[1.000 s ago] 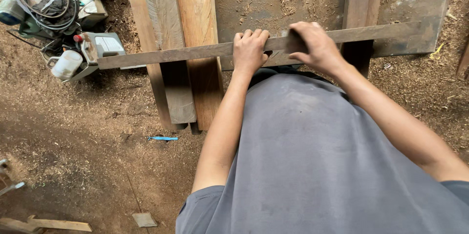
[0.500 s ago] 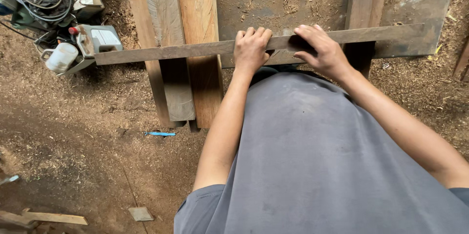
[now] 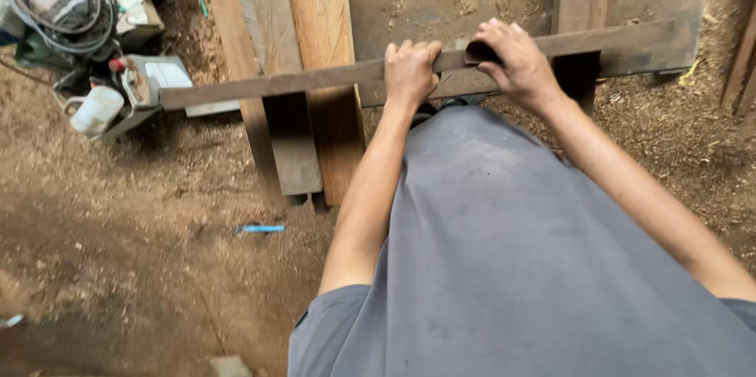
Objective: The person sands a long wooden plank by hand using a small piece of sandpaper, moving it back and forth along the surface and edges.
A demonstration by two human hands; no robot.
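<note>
Above a sawdust-strewn floor [image 3: 118, 267], one person's two hands hold a single long, dark wooden strip [image 3: 268, 86] crosswise at waist height: the left hand [image 3: 411, 70] has its grip curled over the top edge, the right hand [image 3: 516, 62] has its grip wrapped shut around the strip beside it. Judging by the hold, the strip is being carried or positioned, and any further handling calls for keeping its long overhanging end level. Three planks [image 3: 272, 46] lie side by side beneath; one blue pen [image 3: 261, 229] lies apart.
</note>
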